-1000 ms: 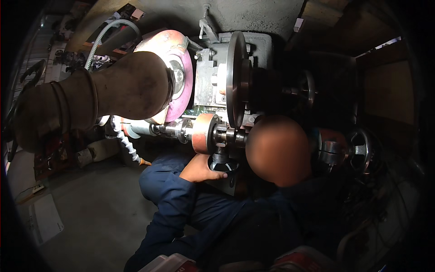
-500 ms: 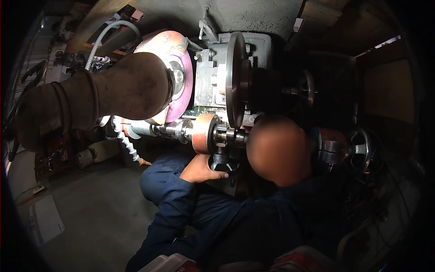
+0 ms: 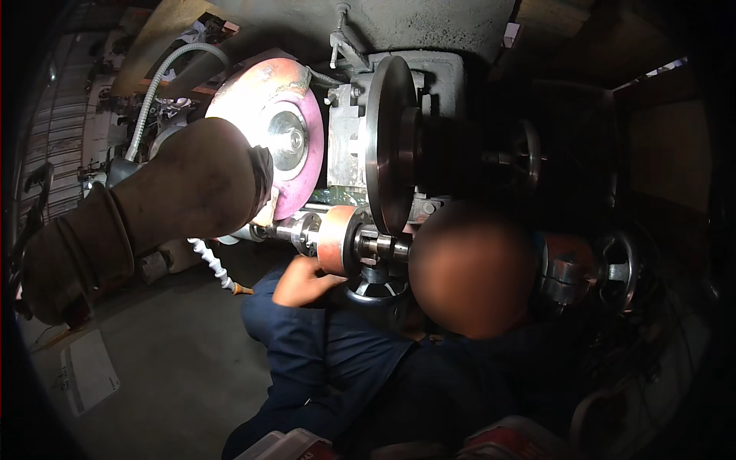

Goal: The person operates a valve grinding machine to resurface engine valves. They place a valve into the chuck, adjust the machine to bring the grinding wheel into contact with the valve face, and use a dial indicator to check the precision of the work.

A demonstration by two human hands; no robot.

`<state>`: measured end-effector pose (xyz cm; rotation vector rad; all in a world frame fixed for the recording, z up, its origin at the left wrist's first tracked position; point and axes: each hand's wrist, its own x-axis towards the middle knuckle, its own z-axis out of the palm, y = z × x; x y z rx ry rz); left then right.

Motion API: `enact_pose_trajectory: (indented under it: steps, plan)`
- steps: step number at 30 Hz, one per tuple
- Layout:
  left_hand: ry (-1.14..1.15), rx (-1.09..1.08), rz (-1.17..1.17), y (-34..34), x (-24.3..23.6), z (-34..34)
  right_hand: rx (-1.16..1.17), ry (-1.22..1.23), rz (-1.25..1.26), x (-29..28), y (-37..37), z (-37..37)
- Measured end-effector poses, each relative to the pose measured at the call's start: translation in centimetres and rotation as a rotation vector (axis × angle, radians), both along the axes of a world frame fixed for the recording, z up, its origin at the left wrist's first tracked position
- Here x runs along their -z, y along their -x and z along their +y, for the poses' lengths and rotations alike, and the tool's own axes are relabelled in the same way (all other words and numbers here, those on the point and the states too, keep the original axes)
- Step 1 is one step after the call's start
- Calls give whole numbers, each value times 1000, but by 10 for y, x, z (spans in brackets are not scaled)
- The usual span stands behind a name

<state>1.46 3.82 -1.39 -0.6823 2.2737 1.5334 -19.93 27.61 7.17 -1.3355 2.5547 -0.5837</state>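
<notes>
Slid left from across the handwheel [image 3: 376, 300] since the earlier frame: a co-worker's hand [image 3: 299, 284], partly curled. Cannot tell whether touching the handwheel, just to its right. Up and right of that hand, an orange ring [image 3: 334, 242]; farther up, a pink grinding disc [image 3: 310, 153]; leftward, a white hose [image 3: 211, 265]. Cannot tell own grip, with both hands out of view.

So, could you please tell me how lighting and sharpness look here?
Head view: glare whitens part of the wheel guard by the pink grinding wheel; the right side is mostly dark. Head view, too: the co-worker's head is blurred.
</notes>
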Motion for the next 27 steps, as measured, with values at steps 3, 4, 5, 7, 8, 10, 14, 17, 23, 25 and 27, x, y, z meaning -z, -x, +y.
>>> enact_pose_trajectory:
  steps: [3, 4, 5, 7, 8, 10, 14, 17, 23, 25, 27]
  plan:
    - [259, -127, 434, -21, -30, -21, 32, -9, -25, 1, 2, 0]
    - [556, -281, 671, -16, -25, -10, 27, -27, -15, 1, 1, -1]
    - [855, -430, 907, -7, -19, 2, 24, -21, -22, 2, 0, -2]
    - [1382, -300, 948, 6, -16, 8, 21, -67, -9, 3, -3, -3]
    - [1435, -219, 1002, 17, -8, -2, 31, -69, -10, 4, -2, -3]
    - [1547, -88, 992, 21, -5, -6, -7, -1, 42, 5, -1, -3]
    - [1506, -47, 981, 25, -12, -12, 13, -63, 1, 10, -4, -2]
    - [1566, -171, 938, 21, -2, -16, 65, -7, -41, 11, -4, -2]
    - [1597, -111, 1113, 22, 4, -25, 53, -4, -57, 16, -8, -1]
    - [1609, -138, 1139, 21, 7, -24, 27, -107, -33, 14, -10, -2]
    - [1538, -189, 1176, 30, 10, -23, 21, -91, -27, -3, -2, -2]
